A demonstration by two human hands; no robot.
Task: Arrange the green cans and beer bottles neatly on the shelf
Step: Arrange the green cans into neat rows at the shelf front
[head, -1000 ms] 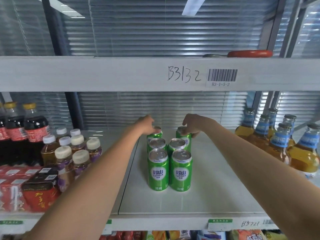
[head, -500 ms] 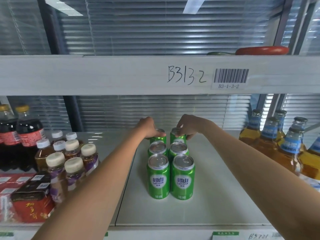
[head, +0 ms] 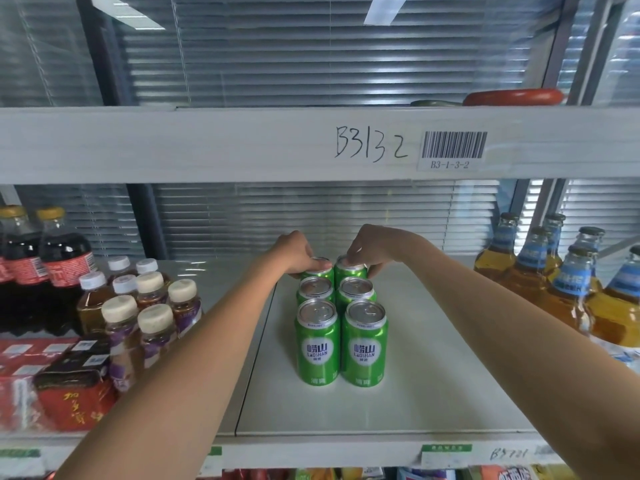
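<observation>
We note the pale grey metal shelf carrying six green aluminium cans in two columns of three at its middle, upright and touching, with amber glass beer bottles with blue neck labels clustered well apart at the right end and dark cola bottles with yellow caps and small cream-capped tea bottles at the left. Our left hand grips the top of the rear left can, and our right hand pinches the rim of the rear right can, both cans standing on the shelf.
</observation>
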